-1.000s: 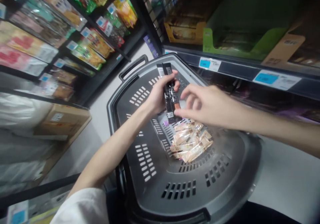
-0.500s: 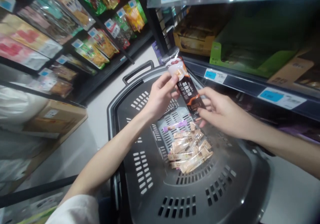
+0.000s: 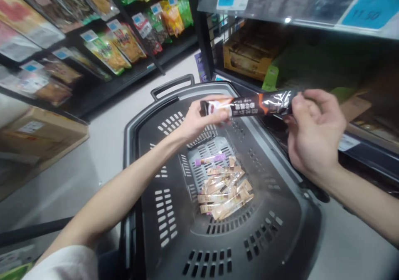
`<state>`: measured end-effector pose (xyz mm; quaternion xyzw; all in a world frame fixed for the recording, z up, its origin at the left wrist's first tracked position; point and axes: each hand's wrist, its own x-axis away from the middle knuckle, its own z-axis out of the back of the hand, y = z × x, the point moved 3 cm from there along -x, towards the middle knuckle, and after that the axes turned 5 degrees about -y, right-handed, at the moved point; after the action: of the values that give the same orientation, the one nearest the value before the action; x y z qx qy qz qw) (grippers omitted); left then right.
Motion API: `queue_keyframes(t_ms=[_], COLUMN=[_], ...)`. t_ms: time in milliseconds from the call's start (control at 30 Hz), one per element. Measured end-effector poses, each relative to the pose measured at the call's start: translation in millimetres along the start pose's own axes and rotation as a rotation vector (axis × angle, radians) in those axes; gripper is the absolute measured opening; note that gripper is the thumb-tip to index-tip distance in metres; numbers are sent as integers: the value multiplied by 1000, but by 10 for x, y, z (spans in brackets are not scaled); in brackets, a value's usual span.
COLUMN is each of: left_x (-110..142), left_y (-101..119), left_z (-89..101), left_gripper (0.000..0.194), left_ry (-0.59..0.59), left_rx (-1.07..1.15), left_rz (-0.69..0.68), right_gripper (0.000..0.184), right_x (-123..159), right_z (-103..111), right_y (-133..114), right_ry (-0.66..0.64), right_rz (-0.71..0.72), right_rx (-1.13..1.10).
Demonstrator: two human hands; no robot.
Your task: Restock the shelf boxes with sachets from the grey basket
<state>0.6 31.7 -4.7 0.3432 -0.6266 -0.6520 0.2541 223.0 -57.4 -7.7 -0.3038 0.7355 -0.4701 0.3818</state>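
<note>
A long dark snack packet [image 3: 249, 105] with orange and white print is stretched nearly level between both hands, above a black shopping basket [image 3: 146, 147]. My left hand [image 3: 204, 115] grips its left end, thumb on the front. At the right end, my right hand [image 3: 314, 126] pinches the wrapper's edge between thumb and fingers. Below, on the basket's floor, lie several small beige wrapped snack sticks [image 3: 224, 192] in a loose pile. One purple wrapped stick [image 3: 210, 159] rests at the far side of that pile.
Shelves with price tags [image 3: 368, 16] rise close on the right, holding a yellow display box [image 3: 246, 59]. Hanging snack bags [image 3: 107, 51] fill a rack at the upper left. A cardboard box [image 3: 40, 134] sits at the left. The basket's handle [image 3: 173, 86] stands at its far end.
The packet has turned from steeply slanted to almost level. My right hand has moved right and up to its end, while my left hand keeps hold of the other end.
</note>
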Motion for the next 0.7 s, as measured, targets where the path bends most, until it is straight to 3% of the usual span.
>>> queue_keyframes(t_ms=[100,267,400,567,700], left_x=[96,286,319,297,306], left_y=[-128,-297,-365,-346,-336], left_z=[-213,-760,-951,-930,-922], left_gripper=[45,43,45,37,38], left_ry=[-207,-496,-516,-489,-501], left_rx=[-27,17,117,141,132], left_rz=[158,403,452,430,433], right_gripper=[22,28,32,31,24], right_x=[-64,-59,-17,-11,-19], right_z=[70,85,47,37,73], right_y=[116,193,115,72,122], right_ry=[50,-110,-150,-136,-116], right_rz=[-14,-11,-15,-42,-73], right_rx=[66,235,309,351,237])
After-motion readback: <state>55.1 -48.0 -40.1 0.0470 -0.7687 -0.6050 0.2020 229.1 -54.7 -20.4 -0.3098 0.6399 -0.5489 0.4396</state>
